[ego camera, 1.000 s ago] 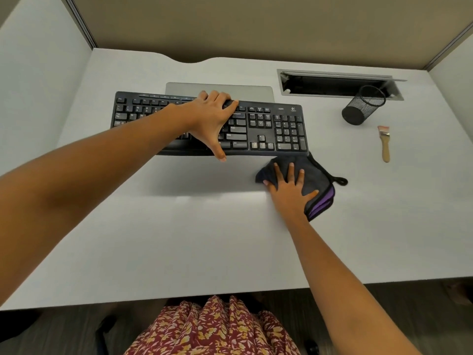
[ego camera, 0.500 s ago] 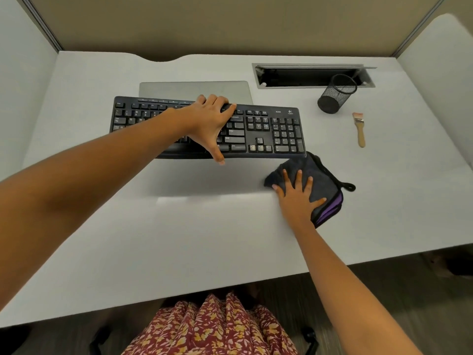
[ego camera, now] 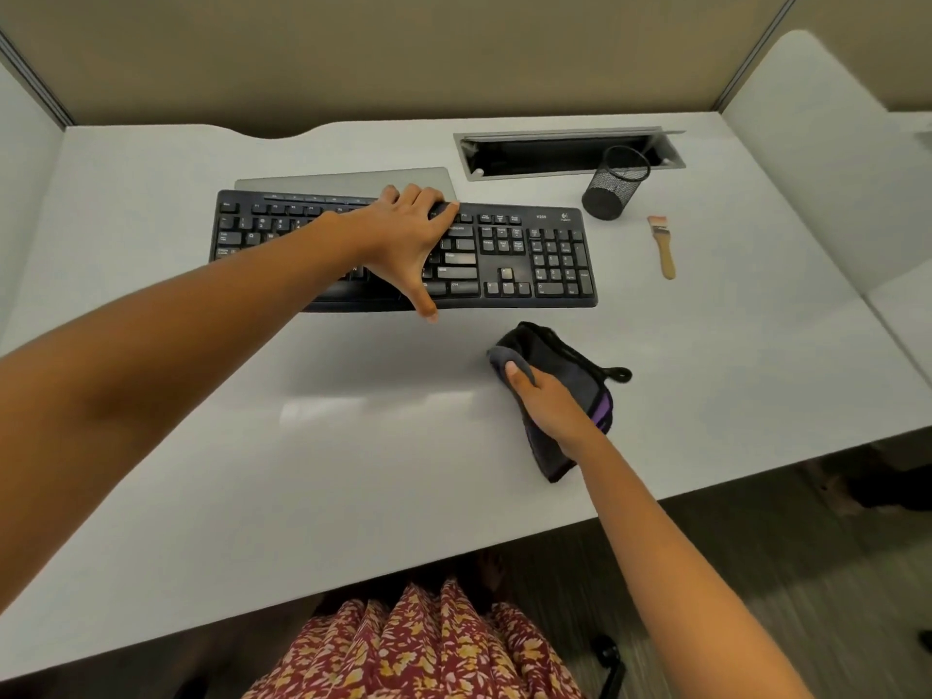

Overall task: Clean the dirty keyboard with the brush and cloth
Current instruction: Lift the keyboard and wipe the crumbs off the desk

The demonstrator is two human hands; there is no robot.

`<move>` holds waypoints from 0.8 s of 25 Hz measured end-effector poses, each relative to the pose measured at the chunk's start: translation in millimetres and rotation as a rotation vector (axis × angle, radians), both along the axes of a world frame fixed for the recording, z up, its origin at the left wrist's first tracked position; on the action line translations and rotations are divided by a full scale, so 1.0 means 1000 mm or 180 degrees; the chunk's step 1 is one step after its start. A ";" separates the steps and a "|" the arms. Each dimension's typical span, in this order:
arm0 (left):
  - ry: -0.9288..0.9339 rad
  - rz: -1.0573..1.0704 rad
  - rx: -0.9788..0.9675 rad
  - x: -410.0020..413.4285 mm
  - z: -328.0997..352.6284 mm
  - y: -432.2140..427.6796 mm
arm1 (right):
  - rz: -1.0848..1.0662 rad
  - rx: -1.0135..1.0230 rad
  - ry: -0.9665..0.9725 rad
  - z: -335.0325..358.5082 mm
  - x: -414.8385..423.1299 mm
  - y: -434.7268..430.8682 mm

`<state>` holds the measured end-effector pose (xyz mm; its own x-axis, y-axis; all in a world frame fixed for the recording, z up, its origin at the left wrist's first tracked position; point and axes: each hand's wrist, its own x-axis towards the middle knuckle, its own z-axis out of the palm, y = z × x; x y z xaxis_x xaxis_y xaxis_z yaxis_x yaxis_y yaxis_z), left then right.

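A black keyboard (ego camera: 534,254) lies across the white desk (ego camera: 353,446). My left hand (ego camera: 408,239) spans its middle, fingers curled over the far edge and thumb at the near edge, gripping it. A dark grey cloth (ego camera: 565,365) with a purple edge and a black loop lies in front of the keyboard's right end. My right hand (ego camera: 549,406) grips the cloth, fingers curled round its bunched fabric, thumb on top. A small wooden-handled brush (ego camera: 664,247) lies on the desk to the right of the keyboard, untouched.
A black mesh pen cup (ego camera: 613,186) stands behind the brush beside a recessed cable tray (ego camera: 560,153). A grey pad (ego camera: 348,181) lies behind the keyboard. Partition walls close the desk at the back and both sides.
My right hand lay flat with fingers spread on the cloth; now its fingers have curled and gathered the cloth. The left hand stays on the keyboard. The camera view shifted.
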<state>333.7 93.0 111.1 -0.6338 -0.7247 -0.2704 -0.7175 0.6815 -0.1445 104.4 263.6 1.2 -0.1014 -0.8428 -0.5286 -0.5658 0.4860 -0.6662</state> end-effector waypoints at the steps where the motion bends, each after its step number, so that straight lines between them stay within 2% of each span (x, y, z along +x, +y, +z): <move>1: 0.0002 0.0013 -0.0002 0.000 0.002 0.001 | -0.0252 0.0107 -0.0518 0.010 -0.003 -0.001; 4: 0.0029 0.0043 -0.0002 0.000 0.007 0.003 | -0.0996 0.0562 -0.2125 0.032 -0.017 -0.002; 6: 0.0053 0.0075 -0.0018 0.002 0.011 0.005 | -0.1216 0.0611 -0.2805 0.037 -0.019 -0.001; 12: -0.0003 0.0143 -0.0057 0.013 0.018 0.009 | -0.1308 0.0425 -0.3228 0.038 -0.011 -0.010; 15: 0.0001 0.0183 -0.0064 0.019 0.020 0.011 | -0.1366 0.0540 -0.2628 0.035 -0.035 -0.016; 18: -0.0020 0.0211 -0.0071 0.022 0.020 0.014 | -0.1352 0.0527 -0.1511 0.029 -0.066 -0.025; 20: -0.0060 0.0227 -0.0060 0.022 0.018 0.016 | -0.1189 0.0174 -0.0624 0.029 -0.075 -0.026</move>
